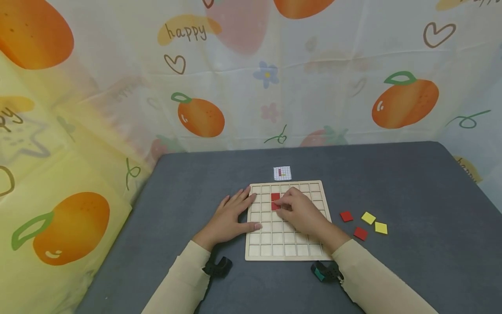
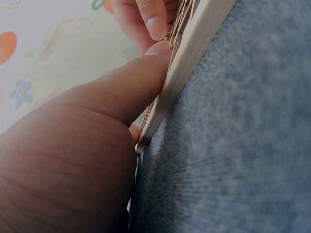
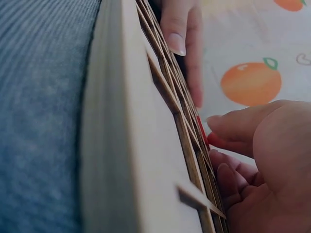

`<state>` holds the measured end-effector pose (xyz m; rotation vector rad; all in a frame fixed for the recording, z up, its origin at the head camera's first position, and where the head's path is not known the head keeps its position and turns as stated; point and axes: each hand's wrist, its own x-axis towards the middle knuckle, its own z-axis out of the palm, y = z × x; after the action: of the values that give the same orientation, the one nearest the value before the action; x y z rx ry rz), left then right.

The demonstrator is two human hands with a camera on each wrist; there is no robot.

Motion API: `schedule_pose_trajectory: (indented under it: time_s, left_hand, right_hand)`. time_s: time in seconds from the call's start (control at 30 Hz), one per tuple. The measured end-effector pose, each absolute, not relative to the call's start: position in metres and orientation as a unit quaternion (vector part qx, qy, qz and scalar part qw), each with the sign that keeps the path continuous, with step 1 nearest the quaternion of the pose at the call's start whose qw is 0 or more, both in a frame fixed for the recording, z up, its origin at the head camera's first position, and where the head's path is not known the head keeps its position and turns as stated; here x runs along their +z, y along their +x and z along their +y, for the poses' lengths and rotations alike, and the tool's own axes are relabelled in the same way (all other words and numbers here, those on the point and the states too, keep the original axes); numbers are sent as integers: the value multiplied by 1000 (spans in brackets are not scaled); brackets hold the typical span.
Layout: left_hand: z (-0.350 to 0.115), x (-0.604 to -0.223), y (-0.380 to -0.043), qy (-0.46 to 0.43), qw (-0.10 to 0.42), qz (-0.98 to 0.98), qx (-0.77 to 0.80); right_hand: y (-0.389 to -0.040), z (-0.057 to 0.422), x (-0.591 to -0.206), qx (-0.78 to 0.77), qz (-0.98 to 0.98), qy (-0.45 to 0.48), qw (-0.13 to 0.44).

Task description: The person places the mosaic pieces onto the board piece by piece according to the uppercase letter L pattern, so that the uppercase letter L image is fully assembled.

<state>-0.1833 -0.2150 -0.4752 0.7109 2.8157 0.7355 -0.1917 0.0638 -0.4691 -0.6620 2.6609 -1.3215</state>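
A square wooden grid board (image 1: 266,250) lies on the grey table. My left hand (image 1: 227,220) rests at its left side with fingers spread, the thumb over the edge as the left wrist view also shows. My right hand (image 1: 303,213) reaches over the board, its thumb and curled fingers pinching at a red square tile (image 1: 274,206) in the grid. Directly above it, another red tile (image 1: 276,196) sits in a cell. In the right wrist view, a sliver of red tile (image 3: 203,130) shows by the right fingertips; the rest is hidden.
Right of the board lie two loose red tiles (image 1: 361,233) and two yellow tiles (image 1: 368,218). A small printed grid card (image 1: 282,173) with coloured cells lies behind the board. A fruit-patterned cloth (image 1: 243,87) hangs beyond the table (image 1: 196,174).
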Motion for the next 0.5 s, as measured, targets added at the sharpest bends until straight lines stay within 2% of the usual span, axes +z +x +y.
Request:
schedule_pose_trajectory:
  time_s: [0.5]
  left_hand:
    - [-215, -476, -184, 232, 74, 939, 241]
  right_hand:
    - [-188, 76, -457, -516, 832, -184, 87]
